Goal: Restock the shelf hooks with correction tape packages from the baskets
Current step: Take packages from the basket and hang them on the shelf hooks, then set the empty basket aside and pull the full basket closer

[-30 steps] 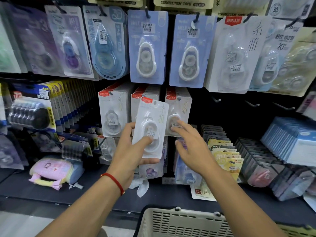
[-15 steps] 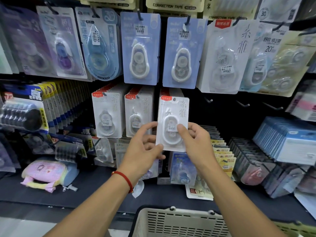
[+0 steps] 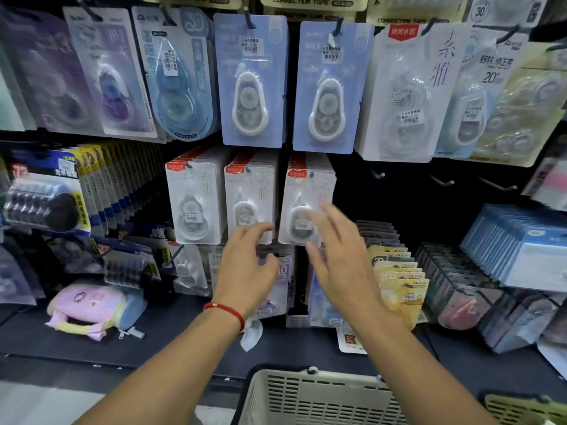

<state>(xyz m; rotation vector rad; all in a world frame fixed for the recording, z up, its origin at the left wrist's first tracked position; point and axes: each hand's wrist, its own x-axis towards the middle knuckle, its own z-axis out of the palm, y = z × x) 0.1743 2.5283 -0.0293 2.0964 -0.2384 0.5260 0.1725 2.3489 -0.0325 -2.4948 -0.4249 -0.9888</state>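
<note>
Hanging in three full rows on the middle hooks, the white correction tape packages show that a good part of the restocking is already done. The right-hand row (image 3: 308, 207) carries its front package flush on the hook, with red header cards stacked behind it; the middle row (image 3: 250, 200) and the left row (image 3: 193, 204) look equally packed. Neither hand carries a package. The left hand (image 3: 245, 268) hovers just below the middle row with fingers loosely bent and holding nothing. The right hand (image 3: 340, 256) is blurred, its fingers spread, lying across the lower right corner of the right-hand row; whether the fingertips touch the plastic cannot be told from this view.

What is left seems to sit further right: three bare hooks (image 3: 441, 180) stick out of the dark backboard beside the filled rows, and they appear to be the next places to stock. The white basket (image 3: 310, 397) stands just under the forearms at the bottom edge, and a second, yellowish basket (image 3: 521, 409) peeks in at the lower right. The inside of either basket is out of view, so how much stock remains cannot be judged. The likely next step is a reach down into the white basket for another package.
</note>
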